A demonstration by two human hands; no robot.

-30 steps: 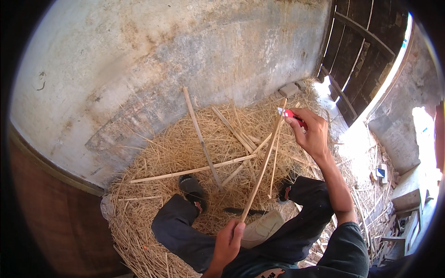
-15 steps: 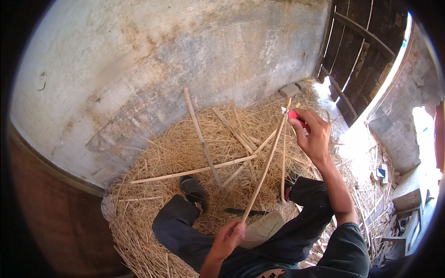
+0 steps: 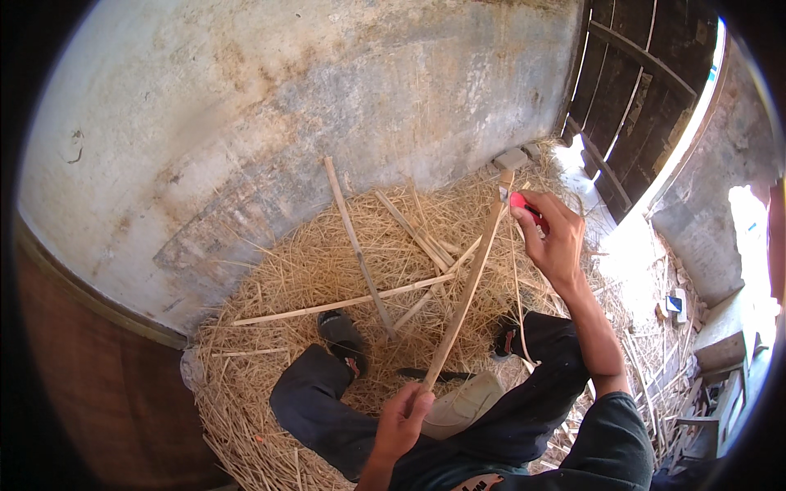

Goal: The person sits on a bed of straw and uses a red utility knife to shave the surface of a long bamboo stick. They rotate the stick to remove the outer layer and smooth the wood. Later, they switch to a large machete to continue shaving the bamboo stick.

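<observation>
In my left hand (image 3: pixel 403 419), closed around its lower end, is a long pale wooden strip (image 3: pixel 465 307) that looks like bamboo. It slants up and away to the right. My right hand (image 3: pixel 558 233) grips a red box cutter (image 3: pixel 528 209), whose blade meets the strip close to its far end. A thin sliver (image 3: pixel 518 299) dangles below the cutter and curves down toward my right knee. Between my legs, a pale cloth-like piece (image 3: pixel 468 405) lies beside a dark, long object (image 3: pixel 434 375) on the shavings.
Straw-like shavings (image 3: pixel 286 282) cover the floor, with several loose strips (image 3: pixel 352 237) across them. A stained wall (image 3: pixel 327 98) rises ahead. Bricks (image 3: pixel 512 159) sit by the wooden door (image 3: pixel 634 90). At the right are a small blue-and-white object (image 3: pixel 675 305) and a low wooden stool-like frame (image 3: pixel 720 413).
The strip has rolled in my left hand, so a broader face shows. The dangling sliver now bends, its lower end shifted right. Both hands stay nearly in place.
</observation>
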